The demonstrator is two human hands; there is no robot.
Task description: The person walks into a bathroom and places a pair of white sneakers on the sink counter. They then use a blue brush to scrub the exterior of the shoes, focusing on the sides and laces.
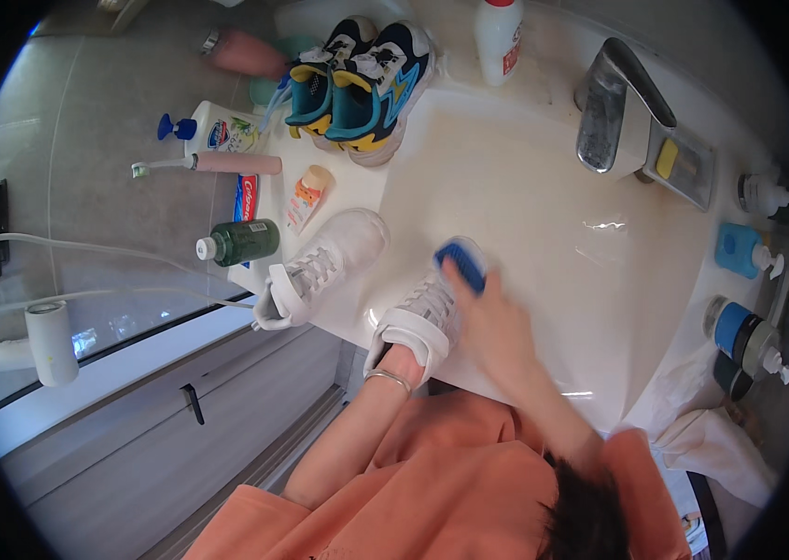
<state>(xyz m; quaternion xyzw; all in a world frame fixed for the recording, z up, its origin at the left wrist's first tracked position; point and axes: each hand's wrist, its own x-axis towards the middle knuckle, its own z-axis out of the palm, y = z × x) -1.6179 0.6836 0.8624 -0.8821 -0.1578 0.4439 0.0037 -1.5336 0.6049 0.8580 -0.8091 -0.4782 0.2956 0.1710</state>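
Observation:
My left hand (pixel 405 362) is pushed into the opening of a white lace-up sneaker (pixel 429 308) and holds it over the sink's front edge. The fingers are hidden inside the shoe. In my right hand (pixel 496 315) is a blue scrubbing brush (pixel 461 263), pressed to the sneaker's toe. That hand is blurred. The other white sneaker (pixel 324 269) rests on the sink's left rim, its toe pointing away from me. Below both shoes spreads the pale basin of the sink (pixel 548 266).
A chrome faucet (pixel 611 112) stands at the back right. Multicoloured sneakers (pixel 373 91) occupy the back left corner. Along the left lie a green bottle (pixel 247 242), an orange-and-white tube (pixel 307 199) and an electric toothbrush (pixel 237 163). Pump bottles (pixel 744 336) line the right rim. A white bottle (pixel 499 42) stands behind.

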